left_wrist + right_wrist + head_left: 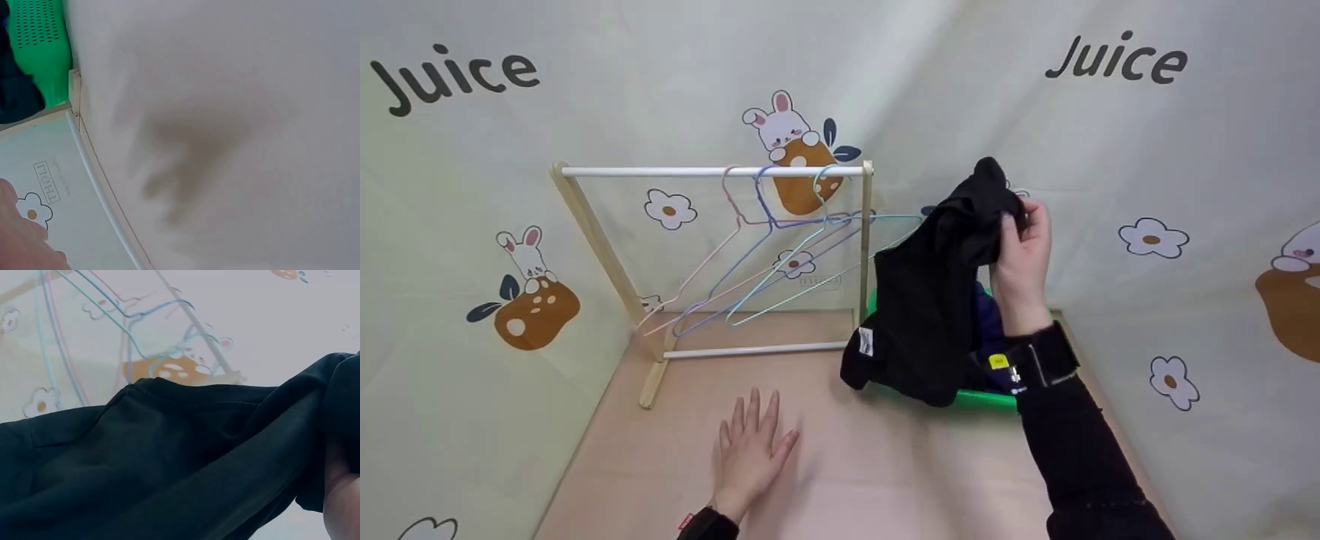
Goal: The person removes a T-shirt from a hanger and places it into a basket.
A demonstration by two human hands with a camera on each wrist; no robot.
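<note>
My right hand (1024, 259) pinches a black garment (922, 315) near its top and holds it up, so the cloth hangs down in folds. A small white label (866, 342) shows at its lower left. Behind the garment stands a green basket (994, 400), partly hidden, with dark blue cloth (988, 330) in it. In the right wrist view the black fabric (169, 444) fills the lower half, with the thumb at the right edge. My left hand (751, 450) hovers palm down over the table, fingers spread and holding nothing; its shadow falls on the surface in the left wrist view.
A small wooden rack (604, 247) with a white top rail (660, 172) stands at the back left. On the rail hang a pink hanger (709, 259), a purple-blue hanger (735, 266) and a mint hanger (780, 279). Printed curtains (1207, 150) enclose the table (870, 465).
</note>
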